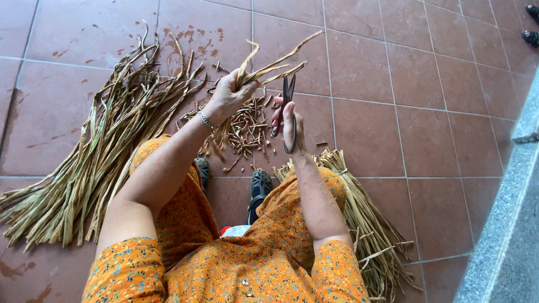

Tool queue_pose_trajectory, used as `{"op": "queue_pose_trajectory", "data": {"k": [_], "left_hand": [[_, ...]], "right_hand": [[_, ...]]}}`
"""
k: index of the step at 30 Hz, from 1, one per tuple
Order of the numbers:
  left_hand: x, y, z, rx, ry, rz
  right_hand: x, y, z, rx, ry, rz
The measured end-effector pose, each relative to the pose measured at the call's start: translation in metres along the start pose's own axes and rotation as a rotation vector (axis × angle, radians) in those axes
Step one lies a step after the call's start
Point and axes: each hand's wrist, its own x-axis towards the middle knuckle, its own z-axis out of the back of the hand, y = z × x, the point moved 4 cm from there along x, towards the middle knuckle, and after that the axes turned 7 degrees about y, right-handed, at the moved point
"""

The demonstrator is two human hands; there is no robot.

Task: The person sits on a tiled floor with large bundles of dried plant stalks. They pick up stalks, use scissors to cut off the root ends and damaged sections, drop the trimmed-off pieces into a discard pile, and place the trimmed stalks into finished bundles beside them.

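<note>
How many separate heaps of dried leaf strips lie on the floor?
3: a loose heap at the left, a tied bundle at the right, and short cut scraps under the hands. The legs may hide more.

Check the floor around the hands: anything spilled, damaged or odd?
Short cut bits lie scattered on the tiles below the left hand, which grips a few dried leaves. The right hand holds scissors. Dark red stains mark the tiles farther out. Nothing looks broken.
</note>
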Motion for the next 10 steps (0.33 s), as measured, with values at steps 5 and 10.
{"op": "queue_pose_trajectory", "data": {"k": [5, 10], "left_hand": [[-0.008, -0.006, -0.001, 0.006, 0.055, 0.042], [-0.007, -0.005, -0.002, -0.026, 0.102, 0.065]], "right_hand": [[0.002, 0.000, 0.010, -0.055, -0.093, -0.061], [-0.002, -0.005, 0.016, -0.114, -0.123, -0.046]]}}
